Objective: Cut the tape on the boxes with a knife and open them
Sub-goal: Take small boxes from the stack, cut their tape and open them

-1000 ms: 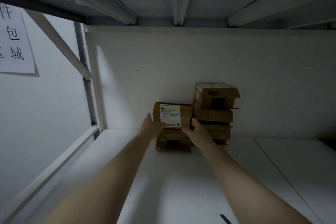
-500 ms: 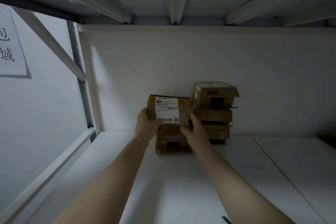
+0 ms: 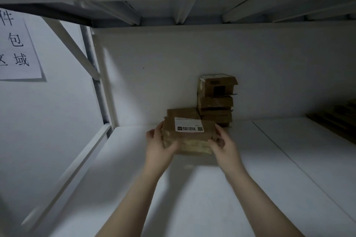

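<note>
A brown cardboard box [image 3: 187, 136] with a white shipping label on top is held just above the white shelf surface [image 3: 192, 188]. My left hand [image 3: 159, 143] grips its left end and my right hand [image 3: 223, 143] grips its right end, fingers curled round the edges. Yellowish tape runs along the box's near side. Behind it lies another brown box [image 3: 182, 111] against the back wall. To the right of that stands a stack of several brown boxes [image 3: 215, 100]. No knife shows in this view.
A white back panel [image 3: 192, 73] closes the shelf behind the boxes. A shelf upright with a diagonal brace [image 3: 92, 75] stands at the left. A paper sign [image 3: 17, 48] hangs on the left wall. Dark slats [image 3: 339, 119] lie at the far right.
Both hands lifted the labelled box off the left pile and drew it forward and down toward me. The camera view tilted down and pulled back.
</note>
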